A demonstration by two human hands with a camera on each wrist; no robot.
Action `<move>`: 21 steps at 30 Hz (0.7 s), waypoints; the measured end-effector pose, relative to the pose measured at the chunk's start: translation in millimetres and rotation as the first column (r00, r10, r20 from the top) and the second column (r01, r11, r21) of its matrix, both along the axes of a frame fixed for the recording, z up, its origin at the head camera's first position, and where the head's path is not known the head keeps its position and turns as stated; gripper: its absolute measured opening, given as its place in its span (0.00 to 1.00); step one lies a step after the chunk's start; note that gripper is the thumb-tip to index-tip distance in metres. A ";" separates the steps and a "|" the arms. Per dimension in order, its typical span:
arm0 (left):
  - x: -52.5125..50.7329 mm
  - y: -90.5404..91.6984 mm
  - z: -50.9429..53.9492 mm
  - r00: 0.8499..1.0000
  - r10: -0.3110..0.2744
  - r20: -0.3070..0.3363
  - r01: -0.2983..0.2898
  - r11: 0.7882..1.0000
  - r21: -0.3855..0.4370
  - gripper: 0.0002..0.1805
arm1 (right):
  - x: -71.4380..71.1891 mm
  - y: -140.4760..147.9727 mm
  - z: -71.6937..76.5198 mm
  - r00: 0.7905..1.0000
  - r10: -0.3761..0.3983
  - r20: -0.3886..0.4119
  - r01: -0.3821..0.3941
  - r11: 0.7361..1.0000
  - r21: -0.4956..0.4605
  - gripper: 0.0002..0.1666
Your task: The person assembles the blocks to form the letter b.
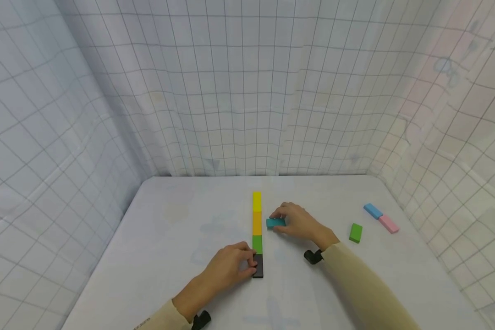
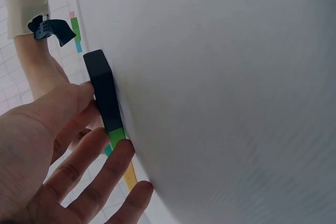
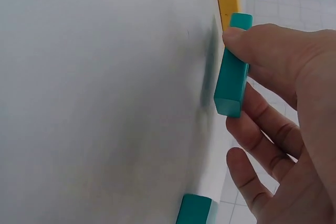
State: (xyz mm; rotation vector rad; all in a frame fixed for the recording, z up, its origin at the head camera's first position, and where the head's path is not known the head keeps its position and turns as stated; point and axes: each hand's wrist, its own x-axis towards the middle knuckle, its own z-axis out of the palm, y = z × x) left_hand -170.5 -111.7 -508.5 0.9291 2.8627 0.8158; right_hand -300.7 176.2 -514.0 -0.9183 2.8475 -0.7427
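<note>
A straight row runs away from me on the table: a black block (image 1: 258,266) nearest, then a green block (image 1: 257,244), an orange block (image 1: 257,223) and a yellow block (image 1: 257,201). With its fingertips my left hand (image 1: 231,266) touches the left side of the black block. In the left wrist view its fingers extend along the row beside the black and green blocks. My right hand (image 1: 299,222) holds a teal block (image 3: 231,77) between thumb and fingers, just right of the orange block. A second teal block (image 3: 194,209) shows at the right wrist view's bottom edge.
Toward the right of the table (image 1: 181,206) lie a loose green block (image 1: 355,233), a blue block (image 1: 373,211) and a pink block (image 1: 389,224), the last two end to end. Grid-patterned white curtains (image 1: 239,91) surround the table at the back and sides.
</note>
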 end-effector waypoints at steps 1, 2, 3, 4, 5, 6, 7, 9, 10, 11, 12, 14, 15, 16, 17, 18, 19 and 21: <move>0.5 0.0 0.2 1.000 0.001 -0.003 -0.001 1.000 -0.001 0.11 | -0.1 -1.6 0.0 1.000 -0.002 0.009 0.002 1.000 0.002 0.19; 1.0 0.0 0.0 1.000 0.000 -0.006 0.000 1.000 -0.001 0.11 | -0.1 -3.2 0.1 1.000 -0.006 0.016 0.006 1.000 0.004 0.19; 1.4 0.0 -0.2 1.000 0.000 -0.009 0.000 1.000 -0.001 0.11 | 0.0 -4.6 0.1 1.000 -0.007 0.023 0.007 1.000 0.008 0.19; 2.0 0.0 -0.1 1.000 0.000 -0.012 0.000 1.000 -0.001 0.12 | 0.1 -5.8 0.1 0.999 -0.008 0.032 0.008 1.000 0.009 0.19; 2.5 -0.1 -0.4 1.000 0.000 -0.015 0.000 1.000 -0.001 0.12 | 0.4 -6.8 0.1 0.999 -0.011 0.042 0.010 1.000 0.013 0.19; 3.0 -0.3 -0.5 1.000 -0.001 -0.016 0.001 1.000 0.004 0.12 | 0.8 -7.8 0.0 0.999 -0.013 0.051 0.012 1.000 0.015 0.19; 2.9 -0.4 -0.7 1.000 -0.002 -0.017 0.002 1.000 0.009 0.12 | 0.6 -8.6 0.1 0.998 -0.015 0.059 0.014 1.000 0.017 0.19; 3.0 -0.8 -0.6 1.000 -0.003 -0.019 0.003 1.000 0.016 0.11 | -0.1 -9.9 -0.2 0.998 -0.020 0.065 0.019 1.000 0.023 0.19; 2.9 -0.9 -0.5 1.000 -0.003 -0.019 0.004 1.000 0.019 0.11 | -0.5 -10.5 -0.4 0.997 -0.021 0.068 0.020 1.000 0.022 0.19; 2.7 -1.1 -0.6 1.000 -0.003 -0.017 0.003 1.000 0.023 0.11 | -0.9 -11.1 -0.6 0.997 -0.023 0.068 0.021 1.000 0.022 0.19; 2.5 -1.2 -0.8 1.000 -0.004 -0.016 0.004 1.000 0.027 0.11 | -1.8 -11.5 -1.1 0.998 -0.020 0.067 0.019 1.000 0.021 0.19; 2.2 -1.4 -1.0 1.000 -0.004 -0.019 0.005 1.000 0.029 0.11 | -2.8 -12.4 -1.7 0.998 -0.017 0.062 0.016 1.000 0.020 0.19; 1.8 -1.5 -1.3 1.000 -0.005 -0.020 0.006 1.000 0.030 0.11 | -3.3 -12.7 -2.0 0.998 -0.012 0.059 0.011 1.000 0.018 0.19; 1.5 -1.6 -1.6 1.000 -0.005 -0.020 0.005 0.999 0.031 0.11 | -3.9 -13.1 -2.3 0.998 -0.008 0.058 0.007 1.000 0.016 0.19; 1.4 -1.6 -1.8 1.000 -0.004 -0.020 0.005 0.999 0.032 0.11 | -4.5 -13.6 -3.0 0.998 -0.005 0.056 0.004 1.000 0.015 0.19; 1.3 -1.8 -2.0 1.000 -0.005 -0.020 0.006 0.999 0.033 0.11 | -5.1 -14.0 -3.8 0.998 0.000 0.056 -0.001 1.000 0.013 0.19; 1.3 -1.8 -2.2 1.000 -0.006 -0.020 0.007 0.999 0.034 0.11 | -5.2 -14.5 -4.4 0.998 0.002 0.057 -0.003 1.000 0.012 0.20; 1.4 -1.9 -2.4 1.000 -0.007 -0.016 0.008 0.999 0.036 0.11 | -6.0 -15.1 -6.1 0.998 0.006 0.061 -0.006 1.000 0.008 0.20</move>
